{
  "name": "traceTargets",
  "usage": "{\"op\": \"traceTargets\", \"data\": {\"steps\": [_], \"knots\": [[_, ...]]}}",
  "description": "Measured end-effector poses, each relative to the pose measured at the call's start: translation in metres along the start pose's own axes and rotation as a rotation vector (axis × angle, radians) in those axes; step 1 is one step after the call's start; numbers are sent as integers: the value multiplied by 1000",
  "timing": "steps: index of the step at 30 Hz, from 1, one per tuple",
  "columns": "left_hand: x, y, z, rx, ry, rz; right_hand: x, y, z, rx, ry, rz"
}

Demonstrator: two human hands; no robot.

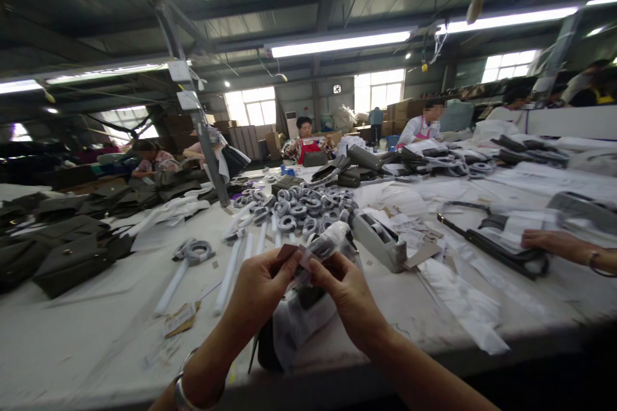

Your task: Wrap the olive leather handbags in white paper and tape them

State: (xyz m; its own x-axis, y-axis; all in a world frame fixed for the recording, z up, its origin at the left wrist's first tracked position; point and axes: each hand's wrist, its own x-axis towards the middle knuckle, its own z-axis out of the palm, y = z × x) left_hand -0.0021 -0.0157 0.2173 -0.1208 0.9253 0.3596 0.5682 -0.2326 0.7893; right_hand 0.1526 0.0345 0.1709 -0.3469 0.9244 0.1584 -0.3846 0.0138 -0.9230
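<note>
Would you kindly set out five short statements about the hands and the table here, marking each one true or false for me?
1. The left hand pinches a small brownish card. True.
2. The camera wearer's own bracelet is on the right wrist. False: this bracelet is on the left wrist.
3. A grey tape dispenser stands to the right of the heap of grey rings. True.
4. Another person's hand comes in from the left edge. False: the other person's hand comes in at the right edge.
5. Dark bags lie on the left part of the table. True.
</note>
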Motion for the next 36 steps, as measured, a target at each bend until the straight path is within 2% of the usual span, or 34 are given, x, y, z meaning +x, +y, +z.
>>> {"op": "traceTargets", "data": {"steps": [6, 10, 12, 16, 20, 22, 27, 30, 36], "knots": [[0, -1, 6, 37, 33, 81, 1, 0, 3, 20, 28, -11], [-3, -2, 9, 214, 65, 190, 2, 4, 3, 23, 50, -30], [-5, -5, 10, 376, 124, 297, 2, 6, 4, 30, 62, -25], [-10, -12, 17, 701, 319, 575, 1, 6, 9, 71, 76, -11], [-14, -16, 25, 818, 447, 696, -1, -1, 14, 146, 58, 13], [-15, -18, 27, 831, 472, 729, -2, -3, 14, 162, 54, 21], [-17, -19, 31, 895, 426, 782, -1, -1, 12, 179, 47, 38], [-20, -17, 35, 975, 422, 735, -1, -1, 13, 155, 55, 8], [-19, -22, 43, 1068, 417, 628, -4, 1, 6, 134, -31, -64]]}}
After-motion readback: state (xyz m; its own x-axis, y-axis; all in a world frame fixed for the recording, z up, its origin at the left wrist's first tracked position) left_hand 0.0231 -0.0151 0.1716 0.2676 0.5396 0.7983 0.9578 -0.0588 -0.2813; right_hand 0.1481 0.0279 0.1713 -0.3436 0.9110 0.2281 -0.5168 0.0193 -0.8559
